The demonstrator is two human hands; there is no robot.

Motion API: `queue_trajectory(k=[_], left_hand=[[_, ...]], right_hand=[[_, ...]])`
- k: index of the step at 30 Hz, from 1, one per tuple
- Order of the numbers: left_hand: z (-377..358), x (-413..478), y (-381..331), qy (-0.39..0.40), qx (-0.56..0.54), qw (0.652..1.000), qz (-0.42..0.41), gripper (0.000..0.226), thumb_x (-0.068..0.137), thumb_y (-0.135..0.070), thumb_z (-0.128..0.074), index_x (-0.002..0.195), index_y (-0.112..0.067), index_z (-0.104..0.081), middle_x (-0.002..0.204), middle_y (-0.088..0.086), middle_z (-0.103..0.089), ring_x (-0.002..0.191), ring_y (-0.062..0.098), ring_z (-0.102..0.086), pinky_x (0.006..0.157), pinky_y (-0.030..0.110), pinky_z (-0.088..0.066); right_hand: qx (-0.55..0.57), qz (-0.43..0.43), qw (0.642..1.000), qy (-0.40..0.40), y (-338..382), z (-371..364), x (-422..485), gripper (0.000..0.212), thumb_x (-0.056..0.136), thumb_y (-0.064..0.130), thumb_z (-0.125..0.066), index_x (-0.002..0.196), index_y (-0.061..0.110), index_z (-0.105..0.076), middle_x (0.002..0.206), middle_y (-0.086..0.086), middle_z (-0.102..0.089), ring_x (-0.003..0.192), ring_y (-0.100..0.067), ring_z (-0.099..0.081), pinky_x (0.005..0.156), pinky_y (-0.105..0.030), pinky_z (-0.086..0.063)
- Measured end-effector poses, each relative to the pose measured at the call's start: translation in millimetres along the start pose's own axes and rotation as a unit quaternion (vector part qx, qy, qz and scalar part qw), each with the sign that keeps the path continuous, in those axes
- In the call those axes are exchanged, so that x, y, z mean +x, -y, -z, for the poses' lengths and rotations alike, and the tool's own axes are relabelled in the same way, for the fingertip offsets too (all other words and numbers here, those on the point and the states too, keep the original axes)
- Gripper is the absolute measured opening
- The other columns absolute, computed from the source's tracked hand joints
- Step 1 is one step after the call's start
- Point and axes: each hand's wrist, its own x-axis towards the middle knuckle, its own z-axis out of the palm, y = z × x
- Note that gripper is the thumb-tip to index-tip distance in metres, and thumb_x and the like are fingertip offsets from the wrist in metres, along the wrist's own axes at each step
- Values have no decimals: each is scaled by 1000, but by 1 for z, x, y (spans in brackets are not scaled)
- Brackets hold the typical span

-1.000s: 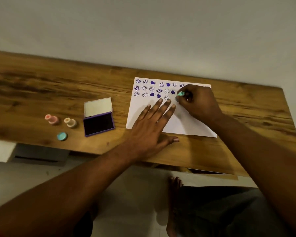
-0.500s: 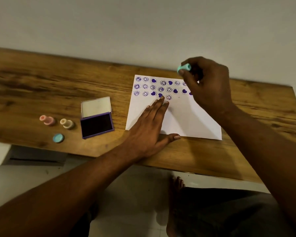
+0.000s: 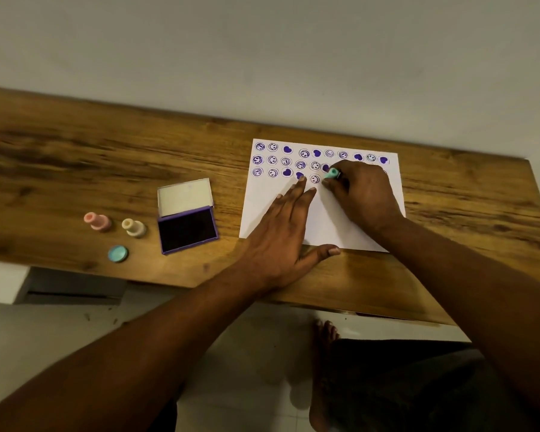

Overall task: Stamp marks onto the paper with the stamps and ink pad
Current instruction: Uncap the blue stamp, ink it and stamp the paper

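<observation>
Since half a second ago the left hand [image 3: 281, 232] has stayed flat on the paper [image 3: 328, 222], fingers straight and together, holding nothing. The right hand [image 3: 362, 194], which then held the teal stamp [image 3: 333, 174] up over the paper's far edge, has come down. Its grip is closed round the stamp, fingers and thumb pinching it, and the stamp's lower end is at the sheet in the third row, just right of a smiley mark. Whether it is pressed fully down I cannot tell.

The one container is the ink pad [image 3: 186, 229], a purple tray with a dark pad filling it. Its lid [image 3: 184, 196] is folded back on the far side and shows a pale inside.

On the left of the desk [image 3: 75, 157] a pink stamp [image 3: 97, 220] and a cream stamp [image 3: 133, 227] stand near each other, with a teal cap [image 3: 118, 253] nearer the front edge. The ink pad sits between them and the paper, touching neither. Bare wood runs behind the stamps to the wall.

The paper carries three rows of purple smileys and hearts along its far side, and its near half is unmarked. Its near edge lies close to the desk's front edge, and the left thumb rests on the wood just past it. To the right of the sheet there is more bare desk
</observation>
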Motion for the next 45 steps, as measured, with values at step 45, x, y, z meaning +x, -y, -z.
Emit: queue_trajectory(k=[45], left_hand=[[88, -77, 27, -208, -18, 978, -14, 82, 101, -62, -52, 164, -11, -36, 169, 7, -38, 155, 21, -37, 122, 51, -38]], right_hand=[[420, -98, 902, -7, 102, -3, 25, 33, 91, 43, -77, 113, 18, -77, 102, 3, -77, 92, -9, -73, 75, -24, -57]])
